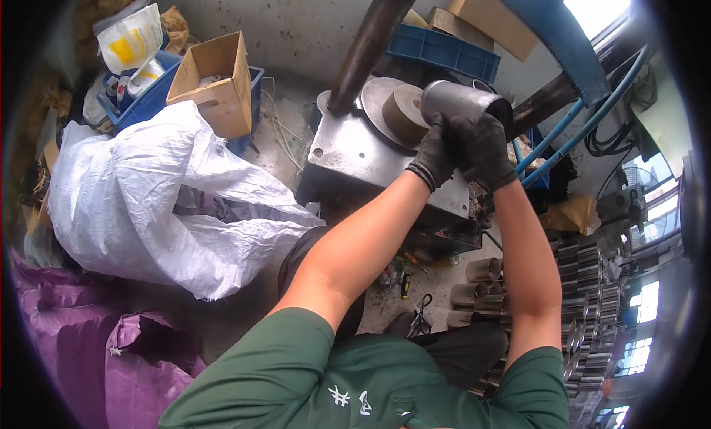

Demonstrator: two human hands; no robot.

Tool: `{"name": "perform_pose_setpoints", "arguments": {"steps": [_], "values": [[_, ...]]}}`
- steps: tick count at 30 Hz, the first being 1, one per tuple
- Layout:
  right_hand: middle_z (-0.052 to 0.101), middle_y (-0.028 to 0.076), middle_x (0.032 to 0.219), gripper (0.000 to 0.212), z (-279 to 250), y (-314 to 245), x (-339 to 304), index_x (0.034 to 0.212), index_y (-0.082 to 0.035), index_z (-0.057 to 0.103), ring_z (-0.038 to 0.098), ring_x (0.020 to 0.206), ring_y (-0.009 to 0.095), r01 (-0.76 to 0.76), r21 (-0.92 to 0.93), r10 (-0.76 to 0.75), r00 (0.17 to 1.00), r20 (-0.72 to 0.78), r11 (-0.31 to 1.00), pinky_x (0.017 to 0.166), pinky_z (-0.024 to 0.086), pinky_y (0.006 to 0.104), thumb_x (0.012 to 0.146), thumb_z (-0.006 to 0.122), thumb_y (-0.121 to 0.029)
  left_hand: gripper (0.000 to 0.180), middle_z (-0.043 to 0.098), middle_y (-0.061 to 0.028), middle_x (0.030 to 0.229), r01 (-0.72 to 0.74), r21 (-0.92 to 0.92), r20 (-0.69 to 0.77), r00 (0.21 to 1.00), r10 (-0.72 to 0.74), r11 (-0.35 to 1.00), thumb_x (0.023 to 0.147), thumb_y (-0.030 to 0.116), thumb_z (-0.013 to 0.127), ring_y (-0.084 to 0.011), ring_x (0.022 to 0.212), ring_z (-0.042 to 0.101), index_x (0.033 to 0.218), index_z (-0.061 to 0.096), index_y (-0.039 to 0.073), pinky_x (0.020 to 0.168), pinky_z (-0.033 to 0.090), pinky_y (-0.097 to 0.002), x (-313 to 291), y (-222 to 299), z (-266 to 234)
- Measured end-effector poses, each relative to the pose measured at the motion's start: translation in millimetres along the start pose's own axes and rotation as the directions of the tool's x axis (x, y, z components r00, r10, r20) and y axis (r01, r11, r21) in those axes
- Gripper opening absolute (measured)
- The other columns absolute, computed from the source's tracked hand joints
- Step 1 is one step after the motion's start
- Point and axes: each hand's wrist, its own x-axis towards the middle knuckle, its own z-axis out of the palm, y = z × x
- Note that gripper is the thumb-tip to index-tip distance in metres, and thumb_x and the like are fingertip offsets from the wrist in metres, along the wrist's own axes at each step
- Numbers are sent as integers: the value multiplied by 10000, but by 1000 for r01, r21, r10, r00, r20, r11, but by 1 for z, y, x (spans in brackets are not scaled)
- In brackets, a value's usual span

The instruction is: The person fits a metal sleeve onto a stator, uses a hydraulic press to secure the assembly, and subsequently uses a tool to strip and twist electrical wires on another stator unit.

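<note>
Both my hands wear dark gloves and are raised to a silver metal cylinder (459,99) tilted on its side, its dark open end facing right. My right hand (485,148) is closed round the near side by the open end. Against the cylinder's lower left part, my left hand (437,153) is closed too, though some of its fingers are hidden. Just left of the cylinder, a thick round metal block (405,116) stands on a wider disc (376,103). Both are on the steel plate (342,149) of a machine. Whether the cylinder touches the block, I cannot tell.
A thick steel post (368,48) rises from the plate, and a blue machine arm (557,37) with blue hoses (585,136) is at right. White sack (133,192), cardboard box (215,85) and purple sack (74,340) lie left. Several shiny metal cylinders (485,270) stand lower right.
</note>
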Motion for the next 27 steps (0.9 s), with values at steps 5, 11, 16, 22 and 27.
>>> {"name": "perform_pose_setpoints", "arguments": {"steps": [5, 11, 16, 22, 27], "values": [[690, 94, 890, 141, 4, 35, 61, 945, -223, 736, 690, 888, 286, 244, 8, -231, 904, 359, 970, 782, 545, 384, 861, 623, -212, 613, 573, -83, 1398, -1, -133, -35, 999, -3, 991, 1047, 581, 328, -294, 1298, 515, 1429, 486, 128, 1142, 389, -446, 12, 15, 0], [692, 91, 936, 202, 66, 88, 105, 1017, -262, 730, 690, 922, 278, 181, 209, -260, 846, 465, 961, 820, 553, 350, 863, 642, -166, 270, 651, -95, 801, 217, 474, -590, 798, 125, 853, 973, 375, 584, -227, 611, 638, 1021, 555, 111, 522, 496, -344, -1, 21, 8], [673, 95, 1045, 496, 100, 119, 119, 1280, -318, 615, 687, 972, 283, 356, -51, -327, 899, 292, 933, 873, 563, 329, 911, 610, 13, 219, 671, -129, 840, 165, 650, -457, 865, 208, 742, 990, 282, 598, -234, 620, 664, 1078, 580, 82, 486, 480, -326, -10, 34, 7], [630, 122, 1146, 193, 45, 57, 104, 930, -135, 716, 648, 1028, 315, -206, -78, 156, 897, -413, 975, 861, 542, 407, 830, 698, -299, 300, 659, -194, 902, -58, 792, -254, 875, 413, 608, 965, 126, 546, -266, 727, 704, 1208, 493, -42, 511, 561, -325, -35, 74, 13], [674, 47, 893, 136, -10, -43, 15, 1135, -72, 633, 600, 664, 121, -248, 746, 593, 771, -235, 618, 555, 460, 256, 1013, 592, -116, 287, 723, -172, 1026, -126, 798, -194, 872, 449, 590, 1008, 241, 565, -246, 828, 726, 1155, 622, 1, 782, 616, -359, -55, 87, 29]]}}
